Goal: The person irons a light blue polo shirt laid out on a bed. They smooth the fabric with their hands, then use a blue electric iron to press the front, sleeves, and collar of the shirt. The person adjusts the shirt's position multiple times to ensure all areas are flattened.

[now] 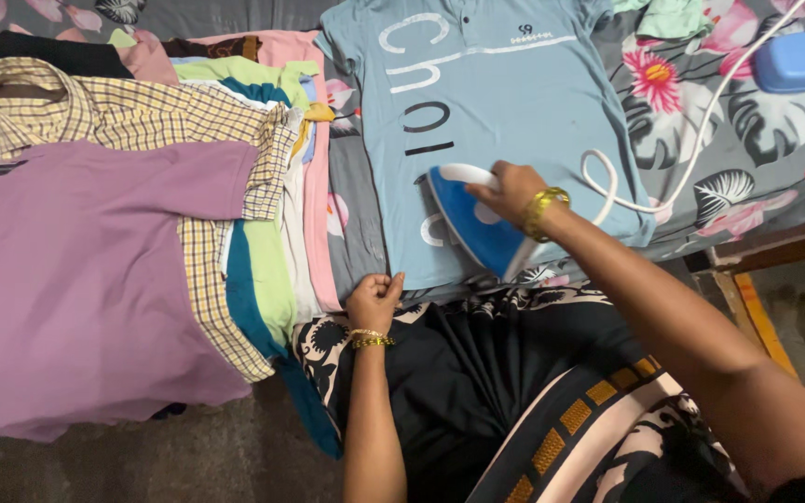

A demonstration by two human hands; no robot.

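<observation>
Folded shirts [123, 186] pile along the bed's [747, 177] left edge — done, I'd judge. Left hand [375, 300] pinches the light-blue shirt's [505, 121] hem; right hand [511, 191] grips the blue iron [468, 224] near the front edge — creases left.

1. My right hand [511, 189] covers the handle of the blue iron [470, 222].
2. The iron hides part of the light blue shirt [486, 102], whose collar the top edge cuts off.
3. The white cord [701, 140] leaves the frame at top right.
</observation>
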